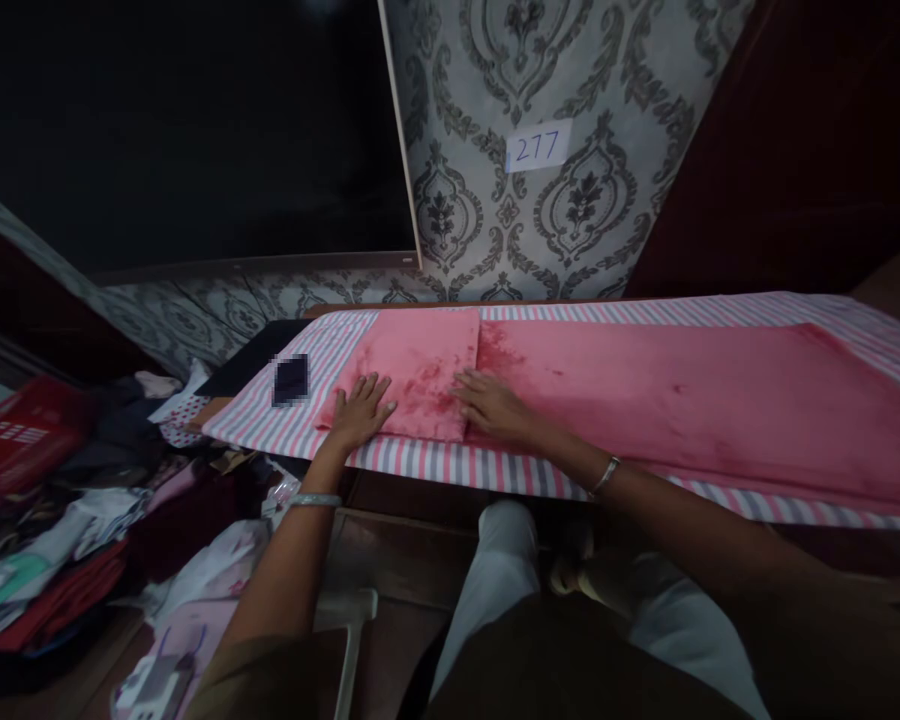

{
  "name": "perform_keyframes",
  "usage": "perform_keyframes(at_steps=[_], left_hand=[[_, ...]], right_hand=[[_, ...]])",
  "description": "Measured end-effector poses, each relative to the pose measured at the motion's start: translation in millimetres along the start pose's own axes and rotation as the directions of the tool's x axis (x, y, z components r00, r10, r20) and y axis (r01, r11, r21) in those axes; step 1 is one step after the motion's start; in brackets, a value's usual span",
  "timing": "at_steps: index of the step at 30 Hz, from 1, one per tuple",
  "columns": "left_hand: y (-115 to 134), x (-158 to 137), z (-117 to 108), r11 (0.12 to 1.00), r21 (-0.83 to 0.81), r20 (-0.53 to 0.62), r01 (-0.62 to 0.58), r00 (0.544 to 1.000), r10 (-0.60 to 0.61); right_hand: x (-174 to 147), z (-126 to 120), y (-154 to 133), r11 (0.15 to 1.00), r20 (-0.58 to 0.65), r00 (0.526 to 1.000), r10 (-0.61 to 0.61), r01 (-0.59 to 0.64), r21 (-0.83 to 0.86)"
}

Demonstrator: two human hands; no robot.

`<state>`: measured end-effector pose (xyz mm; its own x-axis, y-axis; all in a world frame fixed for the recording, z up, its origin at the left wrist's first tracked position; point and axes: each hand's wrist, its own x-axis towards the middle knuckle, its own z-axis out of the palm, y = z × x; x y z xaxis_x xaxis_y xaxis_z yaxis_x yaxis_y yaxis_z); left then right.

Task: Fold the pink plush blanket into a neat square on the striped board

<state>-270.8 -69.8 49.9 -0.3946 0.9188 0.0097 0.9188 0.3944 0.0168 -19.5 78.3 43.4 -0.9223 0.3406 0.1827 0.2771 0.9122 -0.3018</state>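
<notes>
A long pink cloth [607, 390] with darker red blotches lies spread over a striped sheet [405, 458]. Its left end is folded over to the right, making a short double layer. On that folded part, near its left front corner, my left hand [360, 410] rests flat with its fingers spread. My right hand [491, 405] lies at the fold's free edge, fingers stretched out to the left across it. Both palms face down on the cloth, and neither hand grips anything. A bracelet shows on each wrist.
A large dark screen [195, 130] hangs on the patterned wall above the table. A pixelated dark rectangle [291, 380] lies on the sheet at left. Heaped clothes [97, 530] and a red bag [26, 430] sit at far left. A metal frame [352, 620] stands below.
</notes>
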Motion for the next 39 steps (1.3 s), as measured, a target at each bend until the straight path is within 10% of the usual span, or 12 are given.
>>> perform_keyframes(at_steps=[8,14,24,39], left_hand=[[12,0,-15,0.999,0.024,0.025,0.043,0.999,-0.044],[76,7,-33,0.989,0.072,-0.132,-0.130,0.981,0.139],[133,26,11,0.977,0.086,-0.083,-0.196,0.976,0.203],[129,36,17,0.970,0.124,-0.122,-0.210,0.967,0.225]], right_hand=[[-28,9,-16,0.998,0.136,0.991,0.009,-0.017,0.063],[-46,-4,-9,0.981,0.027,0.982,0.189,-0.189,0.036],[-108,-23,61,0.866,-0.023,0.871,0.491,-0.491,-0.097],[-304,-66,168,0.329,-0.395,0.366,0.843,-0.931,-0.161]])
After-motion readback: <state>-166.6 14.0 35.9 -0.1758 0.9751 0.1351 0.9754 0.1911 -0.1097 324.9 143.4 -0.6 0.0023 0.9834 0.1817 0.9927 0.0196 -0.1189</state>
